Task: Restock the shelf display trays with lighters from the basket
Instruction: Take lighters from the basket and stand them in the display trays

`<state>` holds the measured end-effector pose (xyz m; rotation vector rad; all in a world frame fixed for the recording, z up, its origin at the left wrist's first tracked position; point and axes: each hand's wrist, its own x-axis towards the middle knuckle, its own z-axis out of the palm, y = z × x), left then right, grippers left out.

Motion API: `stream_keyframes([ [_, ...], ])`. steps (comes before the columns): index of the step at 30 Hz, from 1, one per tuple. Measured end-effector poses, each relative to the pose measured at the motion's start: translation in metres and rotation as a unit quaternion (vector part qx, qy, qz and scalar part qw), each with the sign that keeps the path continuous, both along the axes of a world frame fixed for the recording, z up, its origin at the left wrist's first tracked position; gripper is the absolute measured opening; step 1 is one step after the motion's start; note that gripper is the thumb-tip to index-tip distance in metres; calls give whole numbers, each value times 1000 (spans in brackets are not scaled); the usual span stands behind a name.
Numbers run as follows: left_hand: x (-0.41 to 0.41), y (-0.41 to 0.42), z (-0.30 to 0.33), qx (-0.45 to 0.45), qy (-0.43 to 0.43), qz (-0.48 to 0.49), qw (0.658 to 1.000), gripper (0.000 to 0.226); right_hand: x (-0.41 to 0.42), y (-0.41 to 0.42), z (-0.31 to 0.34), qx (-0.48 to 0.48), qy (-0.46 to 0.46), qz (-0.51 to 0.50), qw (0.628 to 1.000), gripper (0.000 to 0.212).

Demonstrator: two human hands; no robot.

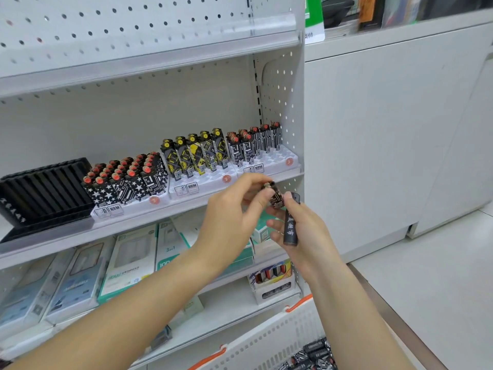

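Note:
My left hand [234, 209] pinches a small dark lighter [273, 194] in front of the middle shelf. Beside it my right hand [301, 231] grips a black lighter with white characters [290, 225], held upright. Three white display trays stand on the shelf: the left tray [128, 206] is packed with black-and-white lighters, the middle tray [202, 182] holds a row of yellow-and-black lighters, and the right tray [280, 161] holds black-and-white ones at its back. The white basket [269, 340] with orange handles sits at the bottom, with more lighters [312, 355] inside.
A black ribbed empty tray [45, 190] stands at the left of the shelf. Boxed goods [128, 263] fill the shelf below. A white counter wall [386, 145] rises to the right, beside a light floor [440, 289].

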<state>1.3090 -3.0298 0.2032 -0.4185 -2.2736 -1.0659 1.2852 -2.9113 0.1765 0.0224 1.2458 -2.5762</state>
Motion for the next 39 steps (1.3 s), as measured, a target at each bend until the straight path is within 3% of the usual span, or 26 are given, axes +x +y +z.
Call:
stream_keyframes([
  [5, -12, 0, 17, -63, -11, 30, 997, 20, 2, 1, 2, 14, -16, -6, 1000, 19],
  [11, -61, -4, 68, -39, 46, 138, 989, 17, 0, 3, 2, 17, -20, -16, 1000, 23],
  [18, -99, -1, 74, -211, 23, 239, 948, 23, -3, 6, 3, -2, -28, -10, 1000, 21],
  [31, -110, 0, 74, -265, 30, 252, 930, 27, -6, 8, 0, 3, -34, -12, 999, 22],
  [39, -106, -5, 69, -350, 59, 275, 893, 31, -6, 6, 3, -52, -63, -10, 997, 21],
])
